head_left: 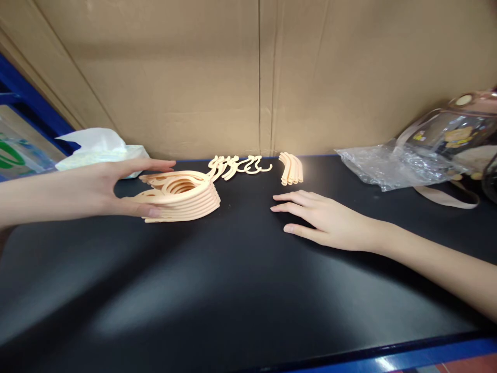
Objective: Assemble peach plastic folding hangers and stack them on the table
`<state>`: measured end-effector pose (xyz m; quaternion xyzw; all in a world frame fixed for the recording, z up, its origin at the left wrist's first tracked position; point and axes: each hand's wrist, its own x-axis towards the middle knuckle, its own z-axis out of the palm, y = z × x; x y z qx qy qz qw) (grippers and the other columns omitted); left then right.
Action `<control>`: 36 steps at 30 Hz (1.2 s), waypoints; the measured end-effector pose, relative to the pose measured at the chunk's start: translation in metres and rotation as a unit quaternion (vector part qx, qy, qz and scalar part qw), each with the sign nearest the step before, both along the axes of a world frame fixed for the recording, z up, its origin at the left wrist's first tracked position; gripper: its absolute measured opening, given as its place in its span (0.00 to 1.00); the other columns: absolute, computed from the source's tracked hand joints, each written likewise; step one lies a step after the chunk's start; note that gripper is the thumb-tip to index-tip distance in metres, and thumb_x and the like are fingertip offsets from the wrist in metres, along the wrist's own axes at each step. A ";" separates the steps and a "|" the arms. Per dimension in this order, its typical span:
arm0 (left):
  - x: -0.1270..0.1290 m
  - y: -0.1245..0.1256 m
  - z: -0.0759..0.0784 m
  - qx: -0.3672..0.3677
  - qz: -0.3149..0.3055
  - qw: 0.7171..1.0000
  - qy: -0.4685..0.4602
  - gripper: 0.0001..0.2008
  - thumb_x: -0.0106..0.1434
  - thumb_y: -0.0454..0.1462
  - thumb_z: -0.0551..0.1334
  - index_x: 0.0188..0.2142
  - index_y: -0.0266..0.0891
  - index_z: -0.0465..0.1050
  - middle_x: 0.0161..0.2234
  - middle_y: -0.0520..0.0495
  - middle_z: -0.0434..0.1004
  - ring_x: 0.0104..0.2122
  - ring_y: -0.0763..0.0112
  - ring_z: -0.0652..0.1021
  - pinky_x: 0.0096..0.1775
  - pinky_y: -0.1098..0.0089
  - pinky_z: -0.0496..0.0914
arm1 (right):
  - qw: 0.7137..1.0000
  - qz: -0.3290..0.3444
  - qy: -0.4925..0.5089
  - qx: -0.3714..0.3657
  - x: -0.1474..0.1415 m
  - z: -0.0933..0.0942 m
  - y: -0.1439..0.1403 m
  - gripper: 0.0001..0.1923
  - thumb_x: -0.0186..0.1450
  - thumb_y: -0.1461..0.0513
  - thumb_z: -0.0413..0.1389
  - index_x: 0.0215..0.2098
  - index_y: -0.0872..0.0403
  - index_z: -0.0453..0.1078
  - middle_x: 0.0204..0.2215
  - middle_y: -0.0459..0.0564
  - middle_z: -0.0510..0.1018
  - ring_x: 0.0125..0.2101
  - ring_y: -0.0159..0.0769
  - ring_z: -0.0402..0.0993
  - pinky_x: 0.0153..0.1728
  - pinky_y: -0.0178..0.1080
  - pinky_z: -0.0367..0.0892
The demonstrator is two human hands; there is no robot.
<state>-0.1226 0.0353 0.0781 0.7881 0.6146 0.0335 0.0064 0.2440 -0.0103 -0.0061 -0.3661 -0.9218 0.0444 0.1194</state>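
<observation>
On the dark bench (233, 290) the left hand (116, 189) spans a stack of peach plastic hangers (182, 197), thumb pressed against the near edge and fingers stretched over the far side, so it grips the pile from its left end. The stack lies flat, left of the bench's middle, its hooks (236, 167) fanned out toward the cardboard wall (248, 77) behind. The right hand (322, 220) rests palm down and holds nothing, fingers loosely spread and pointing left, well apart from the stack. Just beyond its fingertips lies a small bundle of short peach curved pieces (291, 168), perhaps 5 or 6, though the blur makes counting unsure. A white tissue pack (101, 147) sits behind the left hand, and crumpled clear plastic wrap (388, 166) lies at the right beside a transparent bag (454, 137).
</observation>
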 end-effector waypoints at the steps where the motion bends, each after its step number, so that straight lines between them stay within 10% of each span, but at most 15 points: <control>1: -0.002 0.001 -0.001 -0.024 0.001 1.000 0.005 0.44 0.39 0.62 0.62 0.57 0.56 0.63 0.48 0.58 0.74 0.45 0.59 0.75 0.47 0.69 0.64 | 1.000 -0.001 0.000 0.000 0.000 0.000 0.000 0.23 0.69 0.51 0.44 0.58 0.50 0.63 0.59 0.53 0.65 0.57 0.43 0.61 0.58 0.52 0.58; 36: -0.017 0.009 -0.004 -0.048 -0.034 0.998 0.013 0.39 0.45 0.61 0.60 0.56 0.55 0.64 0.51 0.58 0.70 0.48 0.58 0.72 0.48 0.68 0.61 | 1.000 -0.006 -0.018 0.000 0.001 -0.001 0.000 0.24 0.70 0.50 0.43 0.58 0.51 0.63 0.60 0.51 0.64 0.58 0.40 0.60 0.59 0.47 0.56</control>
